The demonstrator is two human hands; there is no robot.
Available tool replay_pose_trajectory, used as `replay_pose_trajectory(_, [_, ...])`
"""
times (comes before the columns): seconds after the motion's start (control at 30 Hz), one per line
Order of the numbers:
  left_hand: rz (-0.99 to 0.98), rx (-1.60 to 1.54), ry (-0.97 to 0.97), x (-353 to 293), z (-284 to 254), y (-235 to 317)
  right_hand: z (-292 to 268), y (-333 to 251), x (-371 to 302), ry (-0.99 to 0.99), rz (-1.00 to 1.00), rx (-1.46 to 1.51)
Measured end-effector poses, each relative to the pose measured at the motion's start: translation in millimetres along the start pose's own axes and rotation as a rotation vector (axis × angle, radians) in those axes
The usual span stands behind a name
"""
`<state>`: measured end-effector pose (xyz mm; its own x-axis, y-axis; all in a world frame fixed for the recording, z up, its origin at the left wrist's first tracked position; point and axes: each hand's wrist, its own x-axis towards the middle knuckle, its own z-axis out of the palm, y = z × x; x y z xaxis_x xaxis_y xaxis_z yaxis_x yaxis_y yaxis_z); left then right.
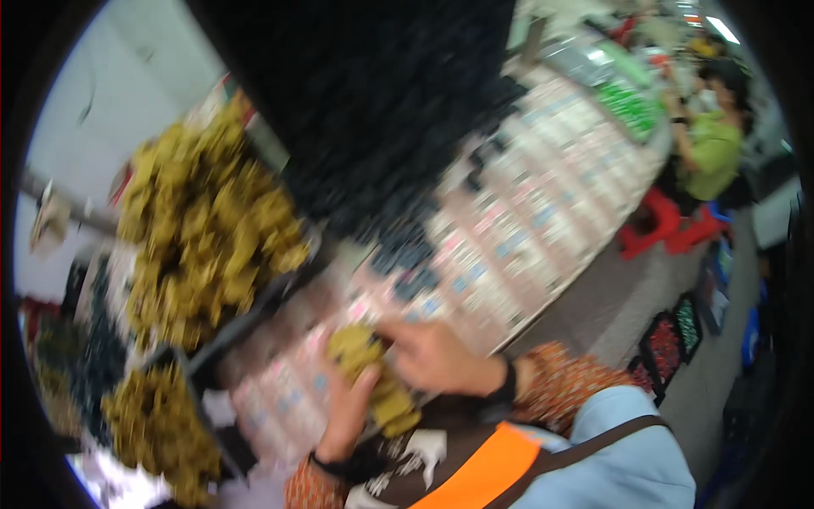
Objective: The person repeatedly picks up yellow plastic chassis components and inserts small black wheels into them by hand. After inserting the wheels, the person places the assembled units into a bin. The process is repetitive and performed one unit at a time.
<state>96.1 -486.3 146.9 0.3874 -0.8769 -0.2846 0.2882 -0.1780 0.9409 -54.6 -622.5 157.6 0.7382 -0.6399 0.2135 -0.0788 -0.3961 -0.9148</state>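
Observation:
My left hand (349, 411) is closed on a flat olive-yellow piece (352, 346), thumb laid over its front. Its exact kind is blurred. More olive-yellow pieces (395, 409) lie just below it, against my apron. From the right, my right hand (445, 360) reaches across with thumb and forefinger pinched at the held piece's edge. A small dark spot shows at those fingertips, too blurred to name. Several dark blue-grey pieces (407, 254) spill onto the table beyond my hands, from a big heap of black pieces (373, 161).
A large heap of olive-yellow pieces (208, 229) fills a dark tray at left, and a smaller heap (161, 424) sits nearer. Printed sheets cover the table (526, 229). At far right, a person in a yellow-green top (712, 153) sits near red stools (666, 225) and green pieces (629, 109).

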Motion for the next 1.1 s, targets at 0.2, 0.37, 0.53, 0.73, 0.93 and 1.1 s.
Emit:
replay_pose_trajectory(0.2, [0.079,0.257,0.003,-2.7,2.6,0.6,6.3,-10.5,-1.7,0.096,0.1,0.016])
replay_pose_trajectory(0.37, [-0.056,0.188,-0.029,-7.2,8.4,-2.6,10.2,-19.7,-18.2,0.049,0.064,-0.179])
replay_pose_trajectory(0.53, [0.043,0.212,-0.208,-5.2,5.7,-6.8,17.6,-14.7,-27.8,0.069,0.062,-0.216])
replay_pose_trajectory(0.73, [-0.19,-0.092,-0.091,-11.6,6.0,14.4,-34.2,-6.9,19.8,-0.031,0.138,-0.483])
replay_pose_trajectory(0.93, [-0.235,-0.314,-0.043,-4.4,-23.4,12.6,-61.2,50.4,35.7,0.169,0.034,-0.809])
replay_pose_trajectory(1.1, [-0.263,-0.39,0.059,-3.1,-15.8,25.3,-48.0,76.2,23.9,0.113,-0.015,-0.774])
